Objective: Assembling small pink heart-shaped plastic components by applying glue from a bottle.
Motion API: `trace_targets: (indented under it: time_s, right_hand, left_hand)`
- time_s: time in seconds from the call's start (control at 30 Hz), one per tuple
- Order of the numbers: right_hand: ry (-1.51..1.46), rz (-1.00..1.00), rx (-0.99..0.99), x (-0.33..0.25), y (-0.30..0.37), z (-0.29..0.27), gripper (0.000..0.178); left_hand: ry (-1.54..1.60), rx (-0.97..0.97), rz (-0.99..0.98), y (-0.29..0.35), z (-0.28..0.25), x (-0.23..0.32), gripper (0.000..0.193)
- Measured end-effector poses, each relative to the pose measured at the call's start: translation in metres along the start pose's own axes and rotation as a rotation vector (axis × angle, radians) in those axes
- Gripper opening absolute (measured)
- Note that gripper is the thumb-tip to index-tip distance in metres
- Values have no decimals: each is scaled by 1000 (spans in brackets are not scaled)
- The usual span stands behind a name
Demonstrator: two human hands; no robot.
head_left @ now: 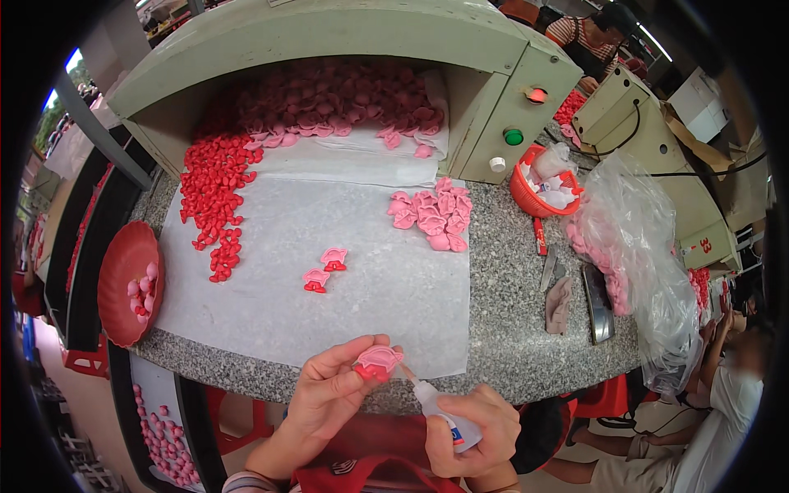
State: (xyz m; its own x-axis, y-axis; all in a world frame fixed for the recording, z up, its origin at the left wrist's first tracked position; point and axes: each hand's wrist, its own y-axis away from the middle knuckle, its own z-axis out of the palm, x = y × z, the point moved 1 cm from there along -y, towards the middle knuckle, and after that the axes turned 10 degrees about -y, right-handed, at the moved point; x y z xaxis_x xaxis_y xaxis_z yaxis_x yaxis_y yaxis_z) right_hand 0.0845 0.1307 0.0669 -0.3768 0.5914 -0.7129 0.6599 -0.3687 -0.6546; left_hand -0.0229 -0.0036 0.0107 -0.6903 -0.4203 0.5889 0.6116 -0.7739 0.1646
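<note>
Red shows in the scalloped bowl (113,283) set beside the left edge of the white sheet (246,316); a few pink pieces are held in it. The sheet's upper left is covered by a spill of small red pieces (215,185). Beyond the sheet's upper edge, a heap of pink pieces (329,103) is sunk in the shadow of a pale green machine (329,41), its rear hard to make out. Near the sheet's middle, two joined pink-and-red figures (325,270) are laid close together. Over the sheet's lower edge, a third figure (379,360) is pinched between the thumb and fingers of the left hand (329,393), its underside hidden. Just right of it, a white squeeze bottle (444,411) is gripped in the closed right hand (478,431), its side partly covered; whether its tip touches the figure cannot be told. At the sheet's upper right, pink petal-like pieces (433,215) are piled. Right of the sheet, the contents of an orange-red basket (526,200) are partly veiled by plastic.
</note>
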Motion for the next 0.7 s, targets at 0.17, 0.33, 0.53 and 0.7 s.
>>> trace_targets:
  time_s: [0.17, 0.33, 0.53, 0.7]
  right_hand:
    - [-1, 3, 5, 0, 0, 0, 28]
    - [12, 8, -3, 2, 1, -2, 28]
    - [-5, 24, 18, 1, 1, -2, 27]
    - [-4, 57, 24, -1, 1, -4, 26]
  left_hand:
    - [29, 7, 9, -1, 0, 1, 40]
    - [35, 16, 12, -2, -1, 2, 39]
    - [51, 11, 24, -2, -1, 3, 38]
    - [69, 26, 11, -2, 0, 4, 38]
